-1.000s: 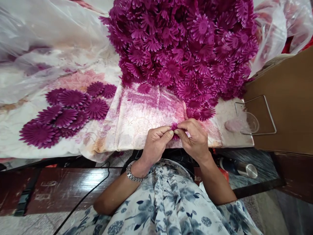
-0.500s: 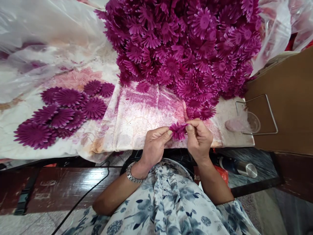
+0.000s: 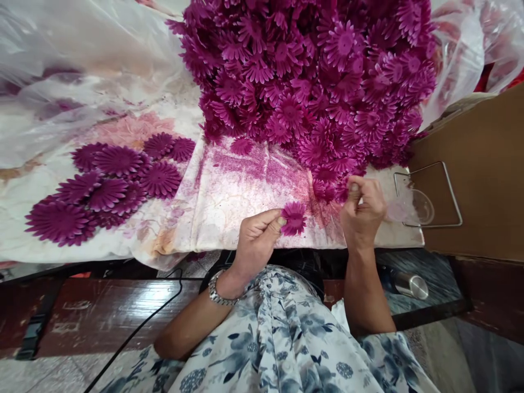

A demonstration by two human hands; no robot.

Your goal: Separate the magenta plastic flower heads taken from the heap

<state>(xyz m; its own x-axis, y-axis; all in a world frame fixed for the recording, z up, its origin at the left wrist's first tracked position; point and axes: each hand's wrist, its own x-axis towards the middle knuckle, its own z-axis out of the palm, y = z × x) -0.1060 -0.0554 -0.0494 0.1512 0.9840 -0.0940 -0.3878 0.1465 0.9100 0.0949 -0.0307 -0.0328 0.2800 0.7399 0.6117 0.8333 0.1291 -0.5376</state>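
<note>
My left hand (image 3: 258, 237) pinches the edge of a purple artificial flower petal layer (image 3: 293, 218) between thumb and fingers. The flower is held spread out, facing up, above the front of the table. Further right, my right hand (image 3: 363, 210) is closed, thumb against curled fingers, beside the near end of a big heap of purple artificial flowers (image 3: 289, 112). Whatever its fingers may hold is hidden. Several darker, fuller purple flowers (image 3: 108, 194) lie grouped and overlapping on the left of the stained cloth (image 3: 229, 218).
At the right stands a cardboard box (image 3: 470, 180) with a wire frame (image 3: 459, 204) and a clear plastic cup (image 3: 423, 207) by it. Clear plastic sheeting (image 3: 94, 43) covers the back left. A metal flask (image 3: 413, 286) lies below the table edge at right.
My right hand has come away from the flower and moved right, towards the heap. The flower stays in my left hand and now shows flat and spread.
</note>
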